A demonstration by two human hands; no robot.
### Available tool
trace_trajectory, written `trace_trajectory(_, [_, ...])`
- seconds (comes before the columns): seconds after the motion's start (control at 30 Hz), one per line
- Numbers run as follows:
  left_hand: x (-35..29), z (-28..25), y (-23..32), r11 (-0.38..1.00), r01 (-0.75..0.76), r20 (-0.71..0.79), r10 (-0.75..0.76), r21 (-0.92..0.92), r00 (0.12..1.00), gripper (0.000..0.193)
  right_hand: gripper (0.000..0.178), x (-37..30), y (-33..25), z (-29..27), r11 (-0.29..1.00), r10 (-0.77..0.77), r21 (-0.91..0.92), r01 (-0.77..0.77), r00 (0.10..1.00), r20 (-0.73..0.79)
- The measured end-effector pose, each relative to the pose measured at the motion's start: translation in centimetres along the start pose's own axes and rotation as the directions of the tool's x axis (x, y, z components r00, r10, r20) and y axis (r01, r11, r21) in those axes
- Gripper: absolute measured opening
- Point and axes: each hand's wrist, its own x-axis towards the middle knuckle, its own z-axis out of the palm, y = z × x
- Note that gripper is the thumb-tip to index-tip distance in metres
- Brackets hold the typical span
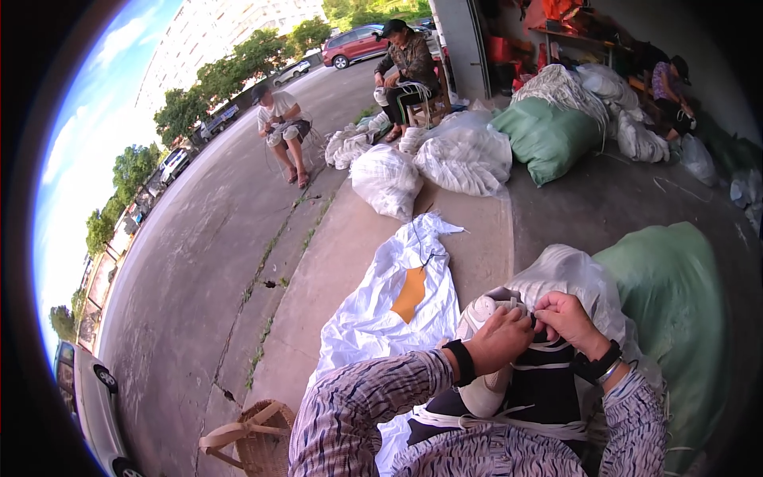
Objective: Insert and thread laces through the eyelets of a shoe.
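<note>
On my lap lies a pale beige shoe (475, 315), its upper part rising past my fingers. My left hand (502, 340) rests against this shoe with curled fingers, closed on it. Close beside it, my right hand (566, 319) is closed in a pinch near the shoe's opening; what lies between its fingertips is too small to make out. A second pale shoe (482, 399) shows below my left wrist. White laces (509, 421) run across the dark cloth (544, 397) on my lap.
A white sheet sack (373, 310) with an orange patch (410, 295) spreads ahead. Green sacks (671, 294) and a clear plastic bag (560, 270) bulge at my right. A wicker basket (266, 445) stands lower left. Seated people (407, 71) work beyond several full bags (387, 181).
</note>
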Motion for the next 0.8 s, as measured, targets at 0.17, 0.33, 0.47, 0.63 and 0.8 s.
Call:
trace_trajectory(0.17, [-0.4,0.4,1.0,0.972,-0.115,-0.221,0.068,-0.206,0.973,0.012,0.008,1.3,1.3,0.5,0.889,-0.139,-0.424,0.174,0.984,0.113])
trace_trajectory(0.33, [-2.6,-6.3,8.8,0.585,-0.405,-0.231,0.351,-0.703,0.907,0.010,0.010,1.2,-1.2,2.1,0.898,-0.047,-0.434,0.076,0.996,0.076])
trace_trajectory(0.47, [-1.4,-5.2,5.2,0.759,-0.158,-0.113,0.111,-0.631,0.987,0.020,0.011,1.2,-0.3,1.6,0.789,-0.212,-0.574,0.218,0.974,0.078])
trace_trajectory(0.63, [0.4,-4.1,-2.7,0.965,0.134,-0.094,-0.158,-0.223,0.983,0.025,0.013,0.3,0.3,1.6,0.643,-0.249,-0.721,0.259,0.961,0.123])
trace_trajectory(0.8, [-0.8,-3.6,-4.4,1.000,-0.014,0.064,0.013,0.008,0.998,0.016,0.012,0.1,-1.5,2.5,0.456,-0.199,-0.827,0.329,0.943,0.266])
